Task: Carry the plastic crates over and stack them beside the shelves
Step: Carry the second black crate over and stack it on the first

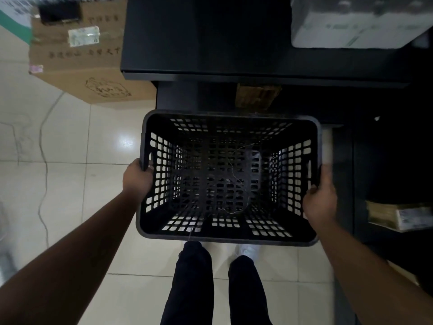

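Left hand: the left hand (138,178) is clamped on the crate's left rim, beside the handle slot, fingers curled over the edge into the inside, thumb hidden.
Right hand: the right hand (320,199) is clamped on the crate's right rim by the handle slot there, thumb on top of the edge, fingers wrapped down the outer wall.
Arms: both forearms are bare and reach in from 7 and 5 o'clock.
Crate: a black plastic crate (228,178) with lattice walls and floor, open side up, held level between the two hands at the centre of the view, above the floor; pale tiles show through its holes.
Crate contents: a thin thread or wire (236,181) trails across the inside; nothing else can be made out in it.
Legs: dark trousers (194,285) and a white shoe (249,250) at 6 o'clock, just below the crate's near rim.
Floor: glossy cream tiles (70,184), with a thin cable (43,160) lying at 9 o'clock.
Shelves: dark shelves (210,43) run from 12 to 3 o'clock, the crate's far rim close to their lower edge.
On the shelves: a pale box (351,24) at 1 o'clock, blurred.
Cardboard box: a brown carton (89,66) on the floor at 11 o'clock, just beside the shelves.
Small carton: another box (400,216) at 3 o'clock, low in the shelving.
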Demonstrator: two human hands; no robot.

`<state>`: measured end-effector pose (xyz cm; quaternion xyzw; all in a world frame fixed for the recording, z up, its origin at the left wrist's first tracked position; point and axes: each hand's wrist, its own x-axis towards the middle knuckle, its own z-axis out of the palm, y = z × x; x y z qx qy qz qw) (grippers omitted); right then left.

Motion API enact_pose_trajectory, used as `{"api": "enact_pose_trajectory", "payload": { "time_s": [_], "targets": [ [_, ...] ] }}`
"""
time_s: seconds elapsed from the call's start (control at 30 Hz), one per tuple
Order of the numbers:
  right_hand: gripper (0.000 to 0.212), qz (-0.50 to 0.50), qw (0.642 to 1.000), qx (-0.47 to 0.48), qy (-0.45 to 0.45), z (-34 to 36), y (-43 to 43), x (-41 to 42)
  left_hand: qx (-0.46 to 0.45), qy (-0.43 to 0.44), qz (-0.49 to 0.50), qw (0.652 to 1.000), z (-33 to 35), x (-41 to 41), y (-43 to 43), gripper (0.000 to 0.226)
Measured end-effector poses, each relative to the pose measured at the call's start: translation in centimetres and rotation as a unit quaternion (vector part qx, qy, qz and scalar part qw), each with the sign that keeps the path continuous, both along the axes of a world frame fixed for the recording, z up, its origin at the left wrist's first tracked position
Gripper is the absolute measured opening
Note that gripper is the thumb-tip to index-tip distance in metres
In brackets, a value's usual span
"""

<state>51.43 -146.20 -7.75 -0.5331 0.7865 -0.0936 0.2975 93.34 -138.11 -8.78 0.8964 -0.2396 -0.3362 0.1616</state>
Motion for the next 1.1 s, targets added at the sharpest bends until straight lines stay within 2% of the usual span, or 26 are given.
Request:
{"api": "enact_pose_trajectory", "payload": {
  "time_s": [0.23,0.33,0.43,0.53,0.67,0.8,0.97,1.1],
  "targets": [
    [0.067,0.014,1.000,0.017,-0.013,0.3,-0.4,-0.3,0.003,0.003,-0.031,1.000,0.8,0.2,0.2,0.028],
    [0.068,0.032,0.999,-0.002,-0.003,1.5,-0.9,0.3,-0.005,-0.021,-0.062,0.998,1.5,0.6,0.7,0.055],
    [0.067,0.091,0.993,-0.067,0.032,3.5,-1.5,1.0,-0.003,-0.070,-0.089,0.994,3.0,1.1,1.2,0.077],
    [0.061,0.172,0.980,-0.099,0.020,6.2,-1.7,2.5,-0.026,-0.079,-0.088,0.993,5.9,0.9,2.1,0.078],
    [0.055,0.242,0.968,-0.056,-0.031,9.5,-0.3,5.0,-0.057,-0.050,-0.037,0.996,10.1,0.1,5.3,0.074],
    [0.056,0.342,0.938,-0.027,-0.057,13.6,1.1,7.6,-0.105,-0.048,0.030,0.993,14.8,-1.5,10.6,0.070],
    [0.060,0.480,0.874,-0.022,-0.066,20.2,4.4,11.4,-0.140,-0.059,0.109,0.982,21.5,-4.2,21.0,0.066],
    [0.063,0.576,0.813,-0.019,-0.084,24.9,10.4,15.4,-0.157,-0.080,0.202,0.963,26.6,-6.8,31.5,0.062]
  ]
}}
